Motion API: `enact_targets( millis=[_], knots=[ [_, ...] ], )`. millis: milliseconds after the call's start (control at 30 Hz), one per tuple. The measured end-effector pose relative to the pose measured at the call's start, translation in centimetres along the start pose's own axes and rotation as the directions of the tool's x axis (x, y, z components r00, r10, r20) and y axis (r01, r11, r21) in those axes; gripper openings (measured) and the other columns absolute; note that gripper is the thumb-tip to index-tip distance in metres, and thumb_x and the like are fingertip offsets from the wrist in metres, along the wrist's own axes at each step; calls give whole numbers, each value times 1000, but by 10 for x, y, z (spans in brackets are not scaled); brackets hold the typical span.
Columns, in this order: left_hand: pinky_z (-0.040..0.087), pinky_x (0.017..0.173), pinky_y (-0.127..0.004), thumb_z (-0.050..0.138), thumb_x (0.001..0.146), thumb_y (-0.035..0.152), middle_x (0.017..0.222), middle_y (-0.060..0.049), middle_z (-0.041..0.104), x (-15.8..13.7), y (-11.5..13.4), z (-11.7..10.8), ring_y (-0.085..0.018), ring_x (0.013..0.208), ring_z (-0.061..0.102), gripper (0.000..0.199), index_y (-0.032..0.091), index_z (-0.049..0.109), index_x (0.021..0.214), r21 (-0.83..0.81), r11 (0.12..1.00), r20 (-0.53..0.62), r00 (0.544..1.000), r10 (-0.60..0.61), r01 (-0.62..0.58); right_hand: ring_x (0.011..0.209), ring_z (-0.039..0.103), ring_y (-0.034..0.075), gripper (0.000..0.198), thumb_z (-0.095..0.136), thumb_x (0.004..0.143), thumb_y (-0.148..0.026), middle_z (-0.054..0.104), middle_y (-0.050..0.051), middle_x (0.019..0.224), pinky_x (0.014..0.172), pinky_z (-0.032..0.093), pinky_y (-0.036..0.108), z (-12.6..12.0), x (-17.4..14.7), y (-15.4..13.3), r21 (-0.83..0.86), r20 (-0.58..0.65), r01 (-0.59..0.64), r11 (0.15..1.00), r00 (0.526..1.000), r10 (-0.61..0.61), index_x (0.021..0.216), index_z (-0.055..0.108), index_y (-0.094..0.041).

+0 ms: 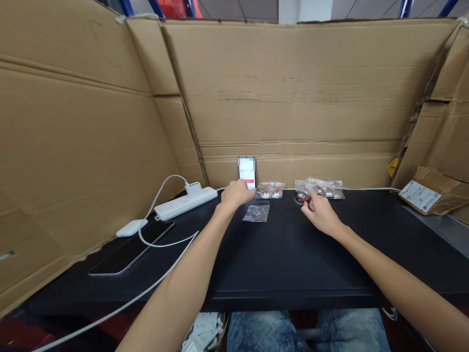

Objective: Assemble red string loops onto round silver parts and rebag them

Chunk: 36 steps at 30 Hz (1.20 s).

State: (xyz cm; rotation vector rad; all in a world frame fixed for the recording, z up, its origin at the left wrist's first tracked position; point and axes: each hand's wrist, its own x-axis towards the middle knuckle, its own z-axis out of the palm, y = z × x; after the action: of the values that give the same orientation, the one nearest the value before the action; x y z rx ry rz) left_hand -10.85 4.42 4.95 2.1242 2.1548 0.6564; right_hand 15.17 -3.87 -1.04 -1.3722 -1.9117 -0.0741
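Between the left hand [235, 194] and right hand [321, 214], beside the latter, lies a round piece [302, 197], both grips unclear.

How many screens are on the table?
2: the lit phone standing at the back, by the left hand; the dark tablet lying at left, near the white power strip.

**Covered and cropped**

The left hand [235, 194] hides part of the phone [247, 172], its top pixelated. The right hand [321, 214] partly covers a round item [301, 197]. The near edge crops the jeans [261, 331]; the label's [419, 195] print is too small.
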Motion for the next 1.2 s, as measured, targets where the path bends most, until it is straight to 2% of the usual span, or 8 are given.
enact_targets(
  millis=[100, 200, 533, 700, 800, 900, 1067, 1200],
  knots=[
    [53, 58, -36, 64, 68, 45, 72, -16, 69, 7, -16, 1, -28, 62, 67, 31, 14, 65, 65, 66, 997, 370, 927, -66, 44, 51, 47, 13, 6, 45, 84, -25, 50, -3, 60, 55, 32, 24, 0, -1, -3, 7, 22, 0, 1000, 1000, -1, 82, 43, -20],
    [52, 51, -35, 73, 59, 47, 65, -14, 67, 7, -18, 8, -25, 53, 63, 35, 14, 63, 62, 87, 995, 508, 858, -81, 42, 51, 47, 12, 7, 46, 84, -24, 50, -3, 60, 55, 31, 24, 0, -2, -6, 15, 53, 4, 1000, 999, -5, 80, 42, -20],
    [48, 58, -26, 71, 60, 27, 72, -9, 69, -4, 6, 33, -22, 70, 65, 15, 15, 66, 67, 8, 985, 375, 914, 156, -172, 53, 45, 11, 3, 47, 85, -20, 48, -4, 61, 54, 27, 22, -1, -11, -27, 53, 205, 171, 984, 962, -178, 87, 45, -20],
    [46, 63, -29, 70, 62, 53, 79, -13, 69, -13, 14, 29, -28, 81, 65, 39, 16, 67, 75, 52, 987, 297, 946, 129, -150, 51, 43, 10, 3, 47, 86, -19, 47, -5, 60, 55, 27, 22, 1, -15, -37, 63, 251, 209, 976, 943, -218, 89, 46, -19],
    [44, 59, -29, 71, 54, 63, 66, -10, 65, -16, 18, 27, -27, 75, 64, 48, 17, 64, 66, 33, 985, 336, 930, 150, -171, 51, 43, 10, 2, 47, 87, -20, 47, -5, 60, 54, 26, 22, 1, -16, -38, 62, 265, 214, 975, 938, -223, 89, 46, -19],
    [40, 56, -26, 80, 44, 49, 58, -5, 61, -19, 24, 30, -24, 68, 62, 40, 17, 62, 60, -61, 980, 373, 906, 198, -189, 52, 45, 10, 2, 47, 87, -21, 49, -4, 61, 55, 26, 22, 2, -17, -38, 48, 273, 215, 975, 936, -220, 89, 46, -19],
    [37, 55, -23, 72, 55, 22, 60, 0, 58, -25, 35, 41, -17, 64, 57, 14, 15, 64, 64, -293, 913, 364, 850, 381, -283, 54, 48, 11, 3, 47, 87, -22, 52, -3, 63, 55, 27, 23, 5, -16, -32, -6, 279, 206, 978, 940, -197, 89, 47, -19],
    [41, 61, -23, 65, 60, 16, 67, 1, 61, -29, 38, 44, -15, 67, 58, 16, 15, 66, 77, -537, 779, 288, 798, 530, -324, 58, 52, 13, 4, 48, 87, -22, 54, -1, 65, 56, 27, 23, 6, -12, -24, -75, 246, 130, 989, 963, -108, 88, 47, -19]
  ],
)
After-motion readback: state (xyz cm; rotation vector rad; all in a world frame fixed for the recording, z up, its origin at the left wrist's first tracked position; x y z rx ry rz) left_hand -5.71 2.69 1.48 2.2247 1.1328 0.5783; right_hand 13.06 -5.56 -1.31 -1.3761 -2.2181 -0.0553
